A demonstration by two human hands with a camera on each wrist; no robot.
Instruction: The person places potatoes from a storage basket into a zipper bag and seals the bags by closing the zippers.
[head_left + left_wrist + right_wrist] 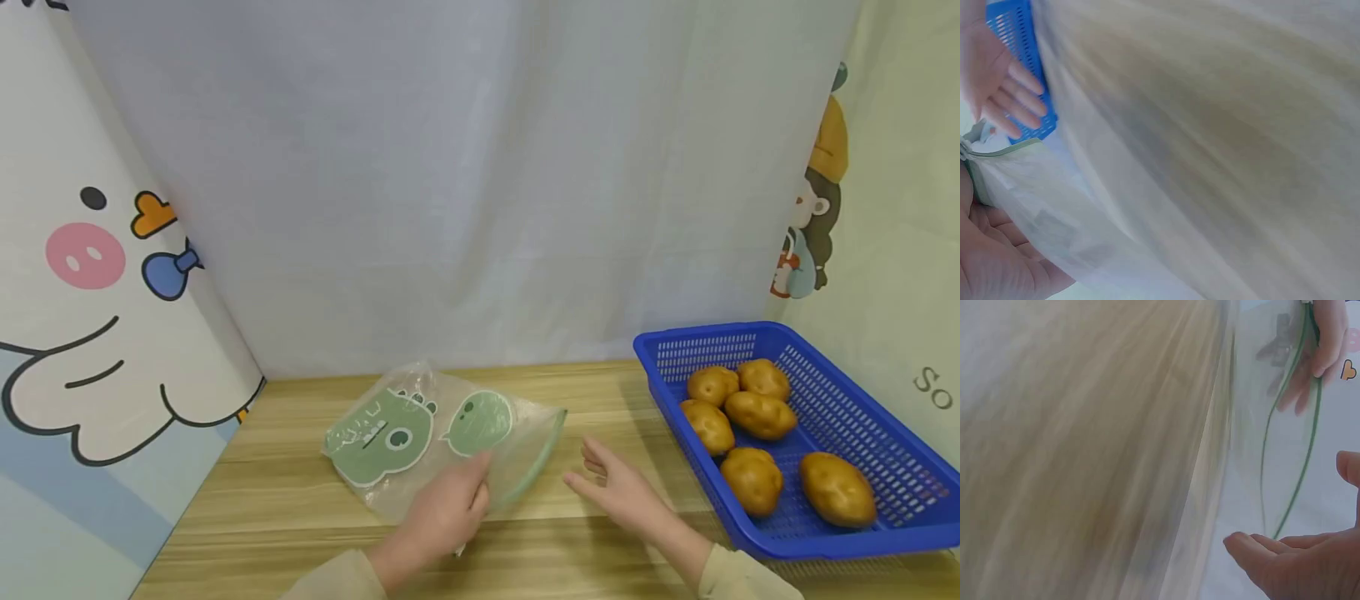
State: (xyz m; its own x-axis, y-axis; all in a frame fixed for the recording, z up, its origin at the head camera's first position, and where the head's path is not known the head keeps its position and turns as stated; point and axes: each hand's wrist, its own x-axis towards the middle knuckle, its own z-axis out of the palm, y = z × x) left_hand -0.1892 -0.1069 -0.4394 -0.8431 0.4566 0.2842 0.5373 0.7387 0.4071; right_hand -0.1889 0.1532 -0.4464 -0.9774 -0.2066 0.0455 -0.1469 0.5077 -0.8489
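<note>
A translucent zip bag [441, 442] with green cartoon prints is held at its green-edged mouth by my left hand [447, 507]. The thumb lies on the near side of the bag, while the fingers show through the plastic behind it in the right wrist view. Between its two green strips [1297, 478] the mouth gapes. My right hand [626, 493] is off to the right of the bag's far corner, its fingers extended, thumb apart, holding nothing. From the left wrist view, the right palm [991, 69] faces the bag.
A blue plastic basket [832, 547] with perforated sides stands at the right, beside my right forearm. Several potatoes [759, 415] lie in it. The wood-grain table [247, 500] ends against a pale curtain [375, 208]; printed cloths hang on both sides.
</note>
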